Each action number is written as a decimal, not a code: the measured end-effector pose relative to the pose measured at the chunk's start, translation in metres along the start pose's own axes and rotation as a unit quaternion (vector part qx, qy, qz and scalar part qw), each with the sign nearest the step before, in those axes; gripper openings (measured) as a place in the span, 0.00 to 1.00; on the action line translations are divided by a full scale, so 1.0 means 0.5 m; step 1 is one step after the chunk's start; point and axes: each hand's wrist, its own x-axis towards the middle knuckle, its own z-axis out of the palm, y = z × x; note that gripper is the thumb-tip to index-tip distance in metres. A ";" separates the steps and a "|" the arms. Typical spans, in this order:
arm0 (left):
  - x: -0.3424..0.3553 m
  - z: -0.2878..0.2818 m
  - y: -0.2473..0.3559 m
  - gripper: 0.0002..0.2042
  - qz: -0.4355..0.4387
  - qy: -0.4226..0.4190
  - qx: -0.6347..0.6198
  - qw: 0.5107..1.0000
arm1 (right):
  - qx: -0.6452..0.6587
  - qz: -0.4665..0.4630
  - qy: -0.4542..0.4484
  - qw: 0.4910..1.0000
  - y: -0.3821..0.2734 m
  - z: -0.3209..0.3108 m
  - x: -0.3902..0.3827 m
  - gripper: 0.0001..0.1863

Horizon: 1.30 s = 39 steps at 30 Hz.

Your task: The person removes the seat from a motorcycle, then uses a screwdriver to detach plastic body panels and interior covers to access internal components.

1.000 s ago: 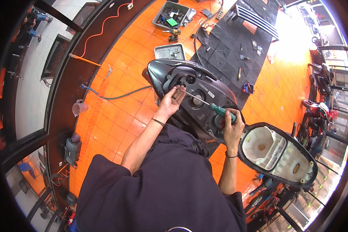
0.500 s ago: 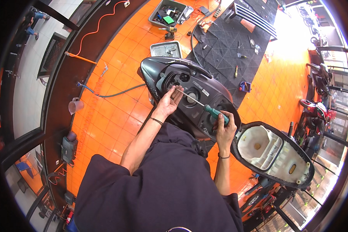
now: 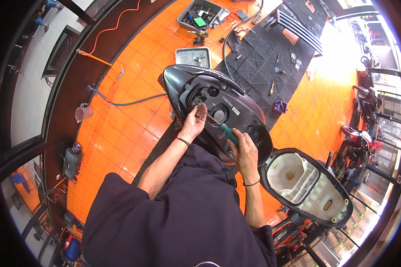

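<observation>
A screwdriver with a green handle [image 3: 227,132] slants across the opened rear body of a dark scooter [image 3: 243,100]. My right hand [image 3: 246,153] is closed around its handle. The metal shaft runs up and left toward the round recess at the scooter's fuel filler area. My left hand [image 3: 194,123] is beside the shaft's tip end, palm up with fingers stretched out over the recess edge. The exact tip is hard to make out among the dark parts. The scooter's seat [image 3: 308,186] is swung up at the right, its pale underside showing.
On the orange tiled floor beyond the scooter are a metal tray [image 3: 193,66], a cordless drill [image 3: 199,37] and a grey tool bin [image 3: 179,18]. Black matting [image 3: 258,62] carries loose tools. A measuring jug [image 3: 83,113] stands at left; motorcycles [image 3: 358,138] line the right.
My right hand has moved left and slightly down with the screwdriver, and its grip has turned more over the handle. My left hand has shifted slightly down and left, staying by the shaft.
</observation>
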 end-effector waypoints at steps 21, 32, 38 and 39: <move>0.004 0.008 -0.009 0.12 0.044 -0.043 -0.051 0.997 | -0.157 -0.139 -0.088 0.974 -0.073 -0.001 0.160 0.17; -0.109 0.088 -0.052 0.17 -0.074 -0.131 0.051 0.987 | -0.213 0.058 -0.233 0.947 -0.141 -0.020 0.199 0.23; -0.109 0.089 -0.051 0.12 -0.056 -0.060 0.103 0.991 | -0.115 -0.096 -0.224 0.963 -0.117 -0.039 0.169 0.16; -0.108 0.087 -0.047 0.12 -0.056 -0.061 0.109 0.991 | -0.116 -0.032 -0.234 0.965 -0.123 -0.032 0.168 0.15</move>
